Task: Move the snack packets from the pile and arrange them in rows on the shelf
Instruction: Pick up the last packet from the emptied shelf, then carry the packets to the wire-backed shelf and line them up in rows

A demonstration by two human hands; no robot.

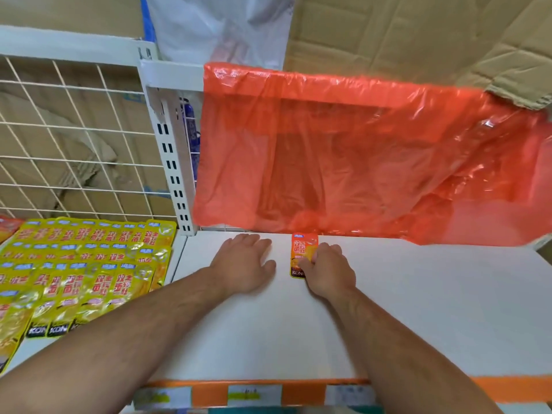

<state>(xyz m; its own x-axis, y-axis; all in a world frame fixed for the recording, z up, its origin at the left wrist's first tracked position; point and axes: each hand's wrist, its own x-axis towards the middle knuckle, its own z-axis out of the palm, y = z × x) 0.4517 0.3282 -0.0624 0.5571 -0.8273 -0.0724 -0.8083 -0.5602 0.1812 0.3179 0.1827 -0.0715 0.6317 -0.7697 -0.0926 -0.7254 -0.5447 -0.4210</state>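
Yellow packets (83,264) lie packed in rows on the left. Left hand (245,264) is flat on the shelf (418,294), fingers straight. Right hand (325,270) pinches an orange packet (303,249) near the back edge. Open shelf stretches right, with an orange bag (358,159) hanging behind.

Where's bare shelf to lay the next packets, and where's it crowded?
Free: white shelf board right of the orange snack packet the right hand holds, and forward to the orange front strip. Crowded: yellow snack packets fill the left bay.
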